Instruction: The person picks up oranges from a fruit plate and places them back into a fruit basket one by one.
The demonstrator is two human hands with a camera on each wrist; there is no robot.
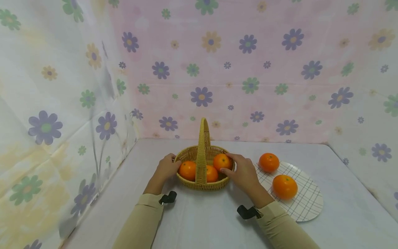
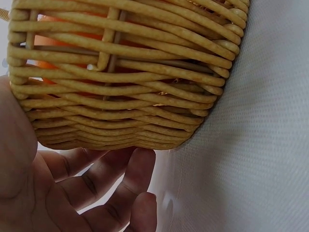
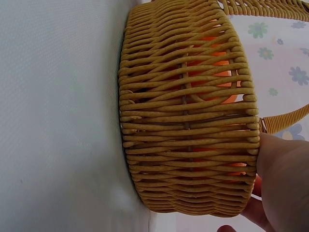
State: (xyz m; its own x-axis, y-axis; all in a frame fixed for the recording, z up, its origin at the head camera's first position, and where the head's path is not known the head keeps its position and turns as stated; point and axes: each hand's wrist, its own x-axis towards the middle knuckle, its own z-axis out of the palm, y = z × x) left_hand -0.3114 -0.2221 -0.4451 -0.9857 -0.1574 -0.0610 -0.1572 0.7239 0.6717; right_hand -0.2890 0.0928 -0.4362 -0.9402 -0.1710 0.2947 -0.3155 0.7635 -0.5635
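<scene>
A yellow wicker basket (image 1: 214,187) with a tall arched handle stands on the table with three oranges in it. My left hand (image 1: 166,169) grips its left end, thumb over the rim; in the left wrist view the fingers (image 2: 140,169) lie along the outside of the weave. At the opposite end my right hand (image 1: 244,173) holds the rim, its thumb inside against the right orange (image 1: 222,162). Some right fingers (image 3: 256,212) show beyond the basket's end. The left orange (image 1: 187,171) lies near my left thumb, and the middle orange (image 1: 211,174) is partly behind the handle.
Right of the basket lies a flat oval white plate (image 1: 306,204) with a grid pattern. It carries a far orange (image 1: 269,162) and a near orange (image 1: 284,186). My right forearm passes by its left edge. Flower-patterned cloth walls (image 1: 230,83) border the white table (image 1: 192,221).
</scene>
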